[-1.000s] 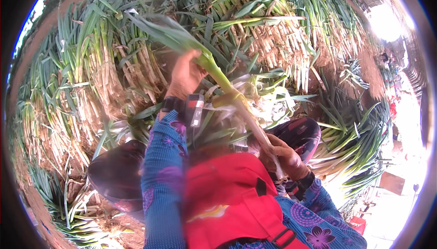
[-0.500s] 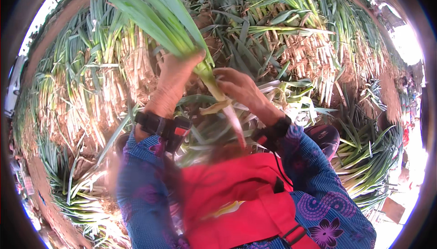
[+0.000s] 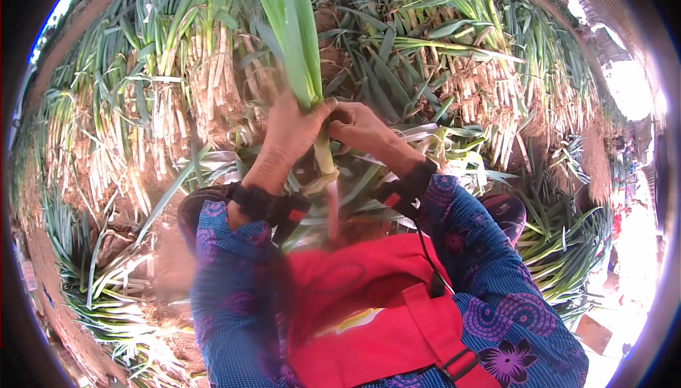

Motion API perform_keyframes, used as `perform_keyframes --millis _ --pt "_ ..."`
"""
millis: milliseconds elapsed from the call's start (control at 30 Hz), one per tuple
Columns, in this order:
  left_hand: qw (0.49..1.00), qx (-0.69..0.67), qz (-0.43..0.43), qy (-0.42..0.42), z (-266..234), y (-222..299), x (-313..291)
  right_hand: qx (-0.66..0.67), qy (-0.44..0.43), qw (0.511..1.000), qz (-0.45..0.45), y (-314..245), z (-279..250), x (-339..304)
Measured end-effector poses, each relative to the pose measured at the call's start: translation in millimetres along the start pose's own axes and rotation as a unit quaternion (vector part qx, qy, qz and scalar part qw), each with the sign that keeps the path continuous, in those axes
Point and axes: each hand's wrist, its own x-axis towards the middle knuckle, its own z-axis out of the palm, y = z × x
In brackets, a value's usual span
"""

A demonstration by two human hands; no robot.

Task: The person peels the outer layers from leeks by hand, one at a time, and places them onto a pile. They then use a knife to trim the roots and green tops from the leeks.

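My left hand (image 3: 289, 131) is wrapped round a large green onion (image 3: 301, 51), just where the broad green leaves meet the pale stalk. The leaves point up and away from me. Below the hand the stalk runs down toward my lap, with a loose yellowish sheath partway and a pinkish, blurred lower end. Close beside it, my right hand (image 3: 364, 131) has its fingers curled and pinched against the stalk's upper part; the fingertips are partly hidden. Both wrists wear black bands with small devices.
Upright bundles of green onions (image 3: 213, 83) stand at left, and more bundles (image 3: 482, 90) at right. Peeled-off leaves (image 3: 454, 154) litter the ground ahead. Loose green onions (image 3: 557, 246) lie at my right, others (image 3: 135, 317) at lower left. A red apron (image 3: 362, 267) covers my lap.
The green onion has swung from leaning left to nearly upright, its lower end moving left. My left hand has shifted slightly right and down; my right hand stays close to the stalk.
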Motion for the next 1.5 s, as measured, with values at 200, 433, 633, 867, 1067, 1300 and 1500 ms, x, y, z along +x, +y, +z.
perform_keyframes --millis 200,433,633,867,1067,1300,1500 --pt "0.999 0.023 0.027 -0.012 1 5 -3 -0.019 -0.003 0.999 -0.049 6 5 0" --pt "0.995 -0.023 0.038 -0.091 -6 5 1 0.001 0.016 0.995 -0.094 7 -2 -9" --pt "0.988 -0.062 0.016 -0.138 -3 8 -1 -0.110 0.010 0.991 -0.071 -8 -10 -25" --pt "0.981 -0.097 0.008 -0.169 -9 11 3 0.129 0.008 0.992 -0.008 4 -21 -37" --pt "0.972 -0.169 -0.016 -0.163 -5 13 1 0.163 -0.013 0.986 -0.032 19 -19 -46" --pt "0.912 -0.349 -0.032 -0.211 0 21 -4 0.214 -0.068 0.974 0.015 19 -22 -51" --pt "0.851 -0.482 0.014 -0.210 13 21 -6 0.252 -0.075 0.963 0.060 28 -6 -46"
